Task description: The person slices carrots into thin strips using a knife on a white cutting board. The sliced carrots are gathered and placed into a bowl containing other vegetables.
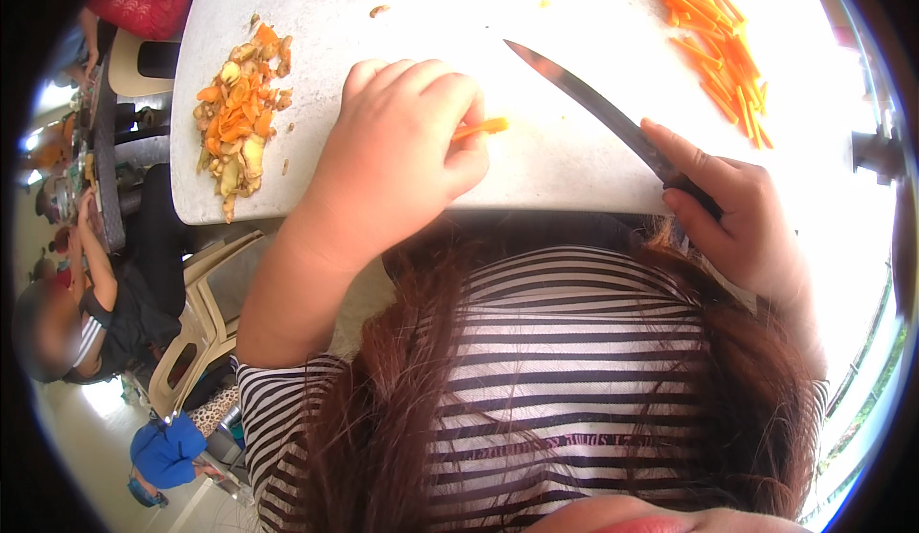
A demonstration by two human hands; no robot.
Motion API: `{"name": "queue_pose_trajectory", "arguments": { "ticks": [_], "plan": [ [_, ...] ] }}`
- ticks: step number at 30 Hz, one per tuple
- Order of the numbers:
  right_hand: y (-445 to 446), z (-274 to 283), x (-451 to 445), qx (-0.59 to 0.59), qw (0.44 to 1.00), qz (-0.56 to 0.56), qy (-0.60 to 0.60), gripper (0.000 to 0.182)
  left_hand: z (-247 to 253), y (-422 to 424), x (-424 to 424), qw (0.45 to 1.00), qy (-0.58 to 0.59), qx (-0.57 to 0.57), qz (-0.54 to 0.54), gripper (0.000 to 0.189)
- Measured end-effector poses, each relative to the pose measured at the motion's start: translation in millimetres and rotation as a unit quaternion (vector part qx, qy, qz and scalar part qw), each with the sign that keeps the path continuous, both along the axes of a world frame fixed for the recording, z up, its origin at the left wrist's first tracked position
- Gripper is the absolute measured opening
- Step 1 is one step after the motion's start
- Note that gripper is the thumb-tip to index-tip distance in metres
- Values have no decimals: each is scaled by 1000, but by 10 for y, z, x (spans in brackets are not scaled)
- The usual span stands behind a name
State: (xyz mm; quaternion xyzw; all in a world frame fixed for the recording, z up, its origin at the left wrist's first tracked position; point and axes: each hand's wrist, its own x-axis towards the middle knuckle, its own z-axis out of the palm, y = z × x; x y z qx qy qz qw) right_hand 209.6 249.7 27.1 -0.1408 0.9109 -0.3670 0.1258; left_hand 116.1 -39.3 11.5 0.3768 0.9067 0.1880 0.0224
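Note:
My left hand [402, 131] is above the white tabletop [560, 167], with a few carrot sticks [484, 128] pinched between thumb and fingers. Part of the sticks is hidden by the fingers. In my right hand [729, 206] is a kitchen knife [596, 105], held by its dark handle near the table's front edge. The blade points up and to the left, its tip apart from the carrot in the left hand. A pile of cut carrot sticks [718, 44] lies at the far right. Carrot and other vegetable peelings [240, 116] are heaped at the left.
Small peel scraps [379, 11] dot the tabletop. Beige plastic chairs [197, 325] stand left of the table. Several people are around there, one in dark clothing [136, 325] and one in blue [165, 454]. Another person's red lace sleeve [147, 1] is beside the table's left corner.

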Motion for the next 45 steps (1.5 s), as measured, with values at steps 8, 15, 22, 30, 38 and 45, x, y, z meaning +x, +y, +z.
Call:
{"name": "queue_pose_trajectory", "arguments": {
  "ticks": [8, 15, 22, 30, 38, 45],
  "plan": [
    [16, -59, -3, -14, 999, 4, 29, 54, -101, -30, 125, 992, 112, 46, -19, 12],
    [21, -45, -30, -5, 999, 12, 31, 54, -97, -78, -36, 988, 124, 89, 30, 12],
    [30, -43, -26, -14, 1000, -9, 8, 56, -81, -36, -150, 982, 187, 13, 8, 8],
    [36, -32, -35, -27, 1000, -2, -5, 56, -116, -92, -67, 976, 216, 34, -2, 10],
    [31, -54, -47, -44, 999, -3, 12, 52, -79, -96, -73, 988, 144, 47, 26, 17],
    [59, -8, -69, -8, 999, 35, -3, 56, -75, -100, -95, 989, 125, 66, 46, 23]
  ]
}}
